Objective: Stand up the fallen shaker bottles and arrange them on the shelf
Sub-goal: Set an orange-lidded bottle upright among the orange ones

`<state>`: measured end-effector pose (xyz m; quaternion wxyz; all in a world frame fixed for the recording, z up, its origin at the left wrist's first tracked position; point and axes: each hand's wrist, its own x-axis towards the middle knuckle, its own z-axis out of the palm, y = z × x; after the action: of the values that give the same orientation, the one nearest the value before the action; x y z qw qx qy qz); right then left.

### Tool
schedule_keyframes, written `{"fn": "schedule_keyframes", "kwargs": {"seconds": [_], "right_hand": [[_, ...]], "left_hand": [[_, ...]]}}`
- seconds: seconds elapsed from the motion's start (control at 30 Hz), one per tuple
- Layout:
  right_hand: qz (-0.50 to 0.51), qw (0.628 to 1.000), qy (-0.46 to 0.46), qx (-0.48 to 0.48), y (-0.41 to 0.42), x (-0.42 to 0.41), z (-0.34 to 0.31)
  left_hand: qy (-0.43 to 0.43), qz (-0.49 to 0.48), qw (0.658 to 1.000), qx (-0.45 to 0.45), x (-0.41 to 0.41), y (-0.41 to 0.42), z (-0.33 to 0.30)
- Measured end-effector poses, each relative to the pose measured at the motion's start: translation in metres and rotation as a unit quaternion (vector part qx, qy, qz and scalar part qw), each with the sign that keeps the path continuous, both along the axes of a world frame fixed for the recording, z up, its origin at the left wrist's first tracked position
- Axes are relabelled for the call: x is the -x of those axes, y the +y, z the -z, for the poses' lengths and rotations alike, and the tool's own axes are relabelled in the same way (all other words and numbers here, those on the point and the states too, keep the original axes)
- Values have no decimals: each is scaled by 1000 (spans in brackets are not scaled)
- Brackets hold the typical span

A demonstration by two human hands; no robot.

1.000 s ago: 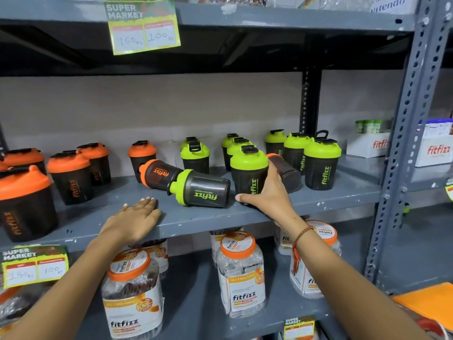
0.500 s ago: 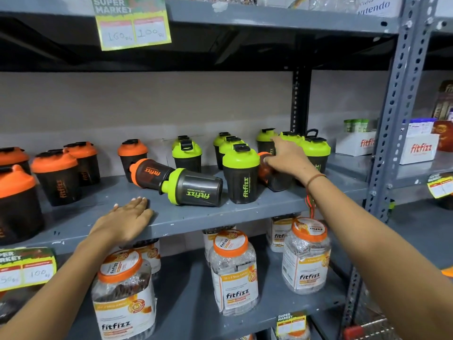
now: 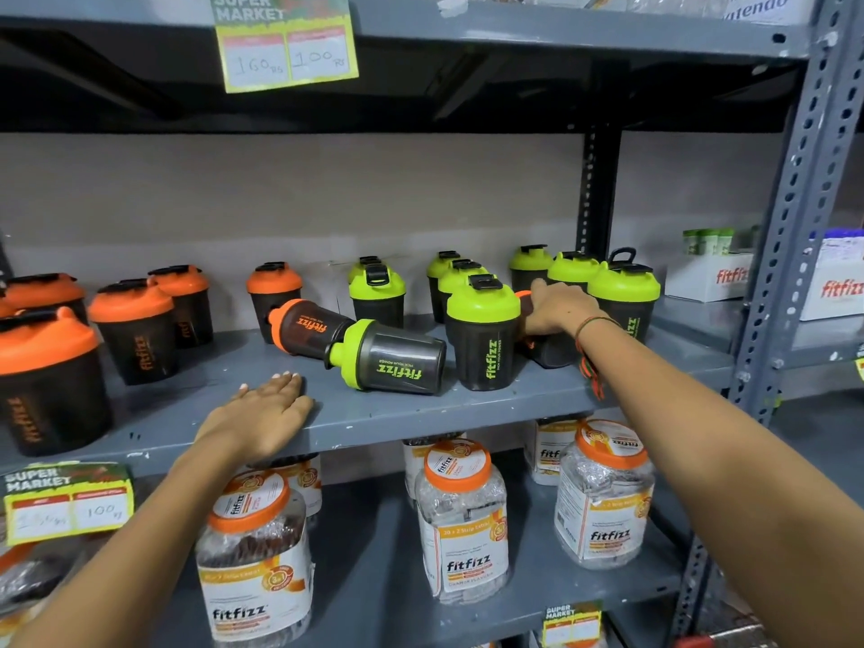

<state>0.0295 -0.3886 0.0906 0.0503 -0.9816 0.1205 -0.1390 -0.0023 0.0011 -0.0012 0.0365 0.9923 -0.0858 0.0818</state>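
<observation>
Two shaker bottles lie on their sides mid-shelf: an orange-lid one (image 3: 308, 326) and, in front of it, a green-lid one (image 3: 390, 358). A third fallen bottle (image 3: 551, 354), dark with an orange lid, lies behind the upright green-lid bottle (image 3: 484, 329). My right hand (image 3: 556, 310) is curled over the top of this third bottle, gripping it. My left hand (image 3: 262, 413) rests flat on the front edge of the grey shelf (image 3: 406, 416), palm down and holding nothing, just left of the fallen green-lid bottle.
Several upright green-lid bottles (image 3: 624, 297) stand at the back right. Upright orange-lid ones (image 3: 133, 329) fill the left. Fitfizz jars (image 3: 460, 516) sit on the shelf below. A perforated steel post (image 3: 790, 236) rises at right and a price tag (image 3: 285, 39) hangs overhead.
My right hand has moved from the base of the third fallen bottle up and over its top, reaching further back. My left hand has stayed on the shelf edge.
</observation>
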Motion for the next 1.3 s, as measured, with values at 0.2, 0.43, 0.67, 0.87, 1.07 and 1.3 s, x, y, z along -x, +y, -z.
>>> {"fn": "schedule_keyframes", "kwargs": {"seconds": [0.2,0.43,0.67,0.87,1.07,1.3], "right_hand": [[-14,999,-40,-33,-5,3,-4],[-6,979,-133,-156,-7,21,-31],[-58,884,-302,-353,19,42,-70],[-250,716,-298,-580,95,58,-95],[-342,636,-271,-637,194,62,-69],[-343,689,-196,-607,284,56,18]], "left_hand": [[2,-1,1000,5,1,-1,1],[-2,12,1000,14,6,-2,0],[7,37,999,26,19,12,-1],[-10,36,999,22,34,40,-3],[-24,18,999,25,45,70,-2],[-51,-3,998,25,52,93,2]]}}
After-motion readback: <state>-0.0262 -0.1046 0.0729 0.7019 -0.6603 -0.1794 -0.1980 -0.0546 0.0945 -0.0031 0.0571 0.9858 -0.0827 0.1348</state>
